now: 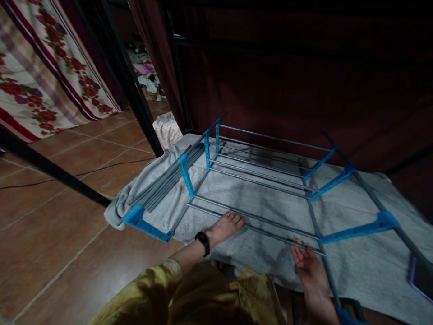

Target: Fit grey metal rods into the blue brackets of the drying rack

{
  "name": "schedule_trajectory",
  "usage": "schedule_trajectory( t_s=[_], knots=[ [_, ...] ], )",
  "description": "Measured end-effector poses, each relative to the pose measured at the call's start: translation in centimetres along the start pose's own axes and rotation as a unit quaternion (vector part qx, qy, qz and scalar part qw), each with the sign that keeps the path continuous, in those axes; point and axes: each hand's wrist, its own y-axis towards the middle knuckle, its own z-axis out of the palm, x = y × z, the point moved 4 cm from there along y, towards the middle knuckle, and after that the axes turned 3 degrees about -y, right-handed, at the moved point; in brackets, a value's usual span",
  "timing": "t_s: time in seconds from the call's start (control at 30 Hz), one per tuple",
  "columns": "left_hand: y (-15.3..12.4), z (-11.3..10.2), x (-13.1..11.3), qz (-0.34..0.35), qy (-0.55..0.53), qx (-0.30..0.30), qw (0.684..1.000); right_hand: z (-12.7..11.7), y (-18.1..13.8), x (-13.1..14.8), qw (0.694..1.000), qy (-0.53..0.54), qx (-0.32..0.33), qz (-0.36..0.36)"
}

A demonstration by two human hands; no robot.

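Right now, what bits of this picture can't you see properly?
In the head view:
Left hand: its palm is hidden behind its own back.
Lowest blue bracket: cut off by the bottom edge.
Dark flat thing: cut off by the right edge.
Heap beside the dark red curtain: too small and dim to name.

Grey cloth (pixel 379 271) covers the supporting surface. Mid-cloth: tube frame (pixel 260 183) with blue brackets. Nine o'clock from it: parallel grey tubes (pixel 169 185). Four o'clock: dark flat object (pixel 421 280).
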Motion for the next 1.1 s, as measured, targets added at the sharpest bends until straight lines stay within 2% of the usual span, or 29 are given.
schedule_trajectory(
  t_s=[0.2,0.33,0.43,0.6,0.8,0.93,1.1],
  knots=[
    [-1.4,0.4,1.1,-0.089,-0.067,-0.008,0.994,0.3,-1.1,0.4,0.998,0.051,0.031,-0.032],
    [-3.0,0.9,2.4,-0.132,-0.122,-0.040,0.983,1.2,-1.9,0.9,0.997,0.074,0.009,-0.023],
    [-4.0,0.6,3.3,-0.119,-0.144,-0.076,0.979,2.4,-2.4,1.7,0.996,0.088,-0.002,-0.020],
    [-4.4,-0.5,4.8,-0.097,-0.152,-0.156,0.971,4.9,-2.5,4.1,0.992,0.107,0.045,-0.048],
    [-3.3,-1.7,6.2,-0.067,-0.112,-0.241,0.962,7.7,-0.2,6.4,0.991,0.112,0.043,-0.053],
    [-2.1,-2.3,6.5,-0.053,-0.071,-0.232,0.969,9.0,2.2,7.2,0.993,0.116,-0.004,-0.029],
    [0.4,-2.9,6.8,-0.071,-0.033,-0.171,0.982,10.1,5.0,7.7,0.992,0.121,-0.031,-0.007]
  ],
)
